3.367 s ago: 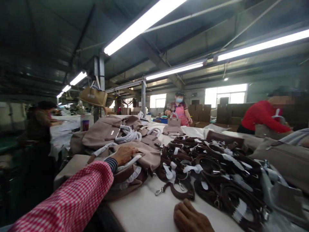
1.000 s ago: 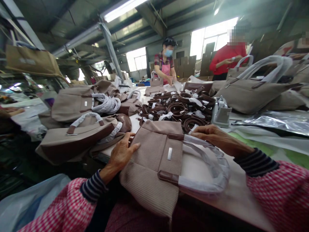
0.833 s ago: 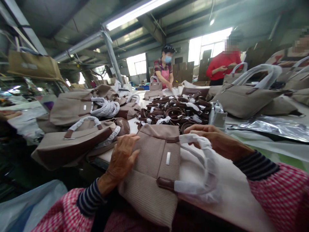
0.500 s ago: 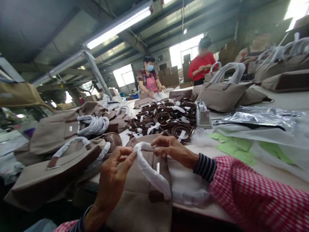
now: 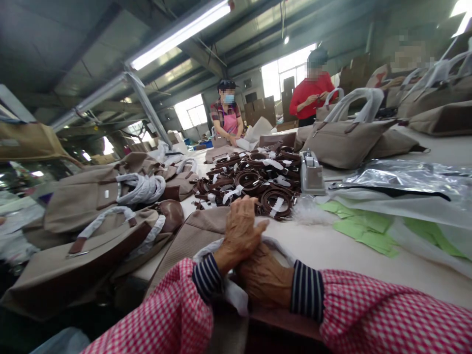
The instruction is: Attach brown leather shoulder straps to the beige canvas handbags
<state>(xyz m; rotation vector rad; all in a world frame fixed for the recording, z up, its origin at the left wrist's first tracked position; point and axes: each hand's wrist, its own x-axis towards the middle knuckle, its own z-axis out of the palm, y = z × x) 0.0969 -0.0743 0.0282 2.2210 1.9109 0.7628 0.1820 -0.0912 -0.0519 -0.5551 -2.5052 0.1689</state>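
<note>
A taupe fabric handbag (image 5: 199, 230) lies in front of me at the table edge, its handle (image 5: 238, 297) wrapped in white paper or film. My left hand (image 5: 241, 231) is over the bag's upper part, its fingers stretched forward and its thumb apart to the right. Just below and partly behind it, my right hand (image 5: 263, 278) rests near the wrapped handle. The two hands cross and overlap, so the right fingers are hidden. Brown coiled straps (image 5: 254, 179) with white ties are heaped just beyond my hands.
Taupe handbags (image 5: 99, 241) are piled at the left; another handbag (image 5: 339, 137) stands at the back right. A grey metal device (image 5: 311, 174) stands beside the straps. Green sheets (image 5: 365, 228) and clear plastic (image 5: 409, 179) lie at the right. Two co-workers (image 5: 229, 120) stand across the table.
Both hands have let go of the raised wrapped handle. My left hand moved right and my right hand came lower, so they now overlap over the bag. The handle has dropped.
</note>
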